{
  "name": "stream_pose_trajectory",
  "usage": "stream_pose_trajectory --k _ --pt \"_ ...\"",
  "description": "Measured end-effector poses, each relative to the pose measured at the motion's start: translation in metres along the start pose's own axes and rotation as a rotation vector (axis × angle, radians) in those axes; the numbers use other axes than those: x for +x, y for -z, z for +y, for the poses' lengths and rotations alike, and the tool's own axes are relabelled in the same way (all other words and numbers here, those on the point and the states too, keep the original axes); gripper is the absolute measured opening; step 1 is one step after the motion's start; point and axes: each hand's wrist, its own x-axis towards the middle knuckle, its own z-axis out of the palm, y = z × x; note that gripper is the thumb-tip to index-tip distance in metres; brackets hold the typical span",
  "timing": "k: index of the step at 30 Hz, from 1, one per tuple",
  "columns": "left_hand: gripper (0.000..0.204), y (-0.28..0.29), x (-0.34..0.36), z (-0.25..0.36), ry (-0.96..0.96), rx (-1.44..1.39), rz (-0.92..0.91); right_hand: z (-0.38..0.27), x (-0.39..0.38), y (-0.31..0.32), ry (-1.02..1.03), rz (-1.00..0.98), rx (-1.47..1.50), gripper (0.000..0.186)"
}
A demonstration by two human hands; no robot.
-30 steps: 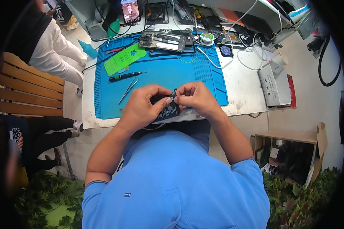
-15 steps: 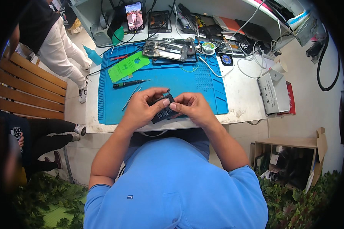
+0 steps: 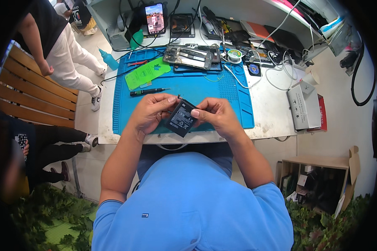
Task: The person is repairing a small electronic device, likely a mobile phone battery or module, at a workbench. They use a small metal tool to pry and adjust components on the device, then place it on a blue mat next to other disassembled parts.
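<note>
A flat black phone battery [image 3: 182,120] with pale printing is held tilted above the near edge of the blue repair mat [image 3: 126,113]. My right hand [image 3: 215,116] grips its right side, thumb on the printed face and fingers behind. At the battery's upper left corner, my left hand [image 3: 153,111] pinches the short connector tab with thumb and index finger. Beyond my left hand a black and green screwdriver [image 3: 149,92] lies on the mat. Farther back are a bright green card [image 3: 148,73] and an opened phone [image 3: 187,57] showing its inside.
A lit phone [image 3: 155,20] stands at the back beside a green air blower [image 3: 136,39]. A solder spool [image 3: 234,55], cables and tools crowd the back right. An open white box [image 3: 302,106] sits at the right edge. Another person in white trousers [image 3: 73,58] stands left of the bench.
The battery has turned so its printed face shows more fully. My left thumb has shifted from the battery's face up to its connector tab. The view has moved slightly.
</note>
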Motion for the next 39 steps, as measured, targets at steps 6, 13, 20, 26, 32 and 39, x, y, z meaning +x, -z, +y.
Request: stream_pose_trajectory --k 6,13,20,26,32,39 --pt "0.023 0.003 0.004 -0.007 -0.018 0.122 0.027 -0.003 -0.003 0.001 -0.014 -0.018 -0.048 0.021" --pt "0.020 -0.013 0.001 -0.002 -0.141 0.467 0.119 -0.009 -0.004 0.003 -0.056 -0.038 -0.105 0.023" --pt "0.018 -0.011 -0.003 -0.013 -0.243 0.417 0.151 0.005 -0.001 0.000 0.003 0.022 -0.032 0.022" --pt "0.018 -0.009 -0.017 -0.002 -0.262 0.505 0.213 -0.019 0.014 0.001 -0.094 -0.146 -0.213 0.029" --pt "0.017 0.012 -0.033 -0.009 -0.417 0.413 0.456 -0.061 0.096 0.030 0.631 0.227 -1.350 0.065" --pt "0.016 0.036 -0.050 -0.014 -0.524 0.184 0.566 -0.085 0.158 0.047 0.280 -0.045 -1.699 0.078"
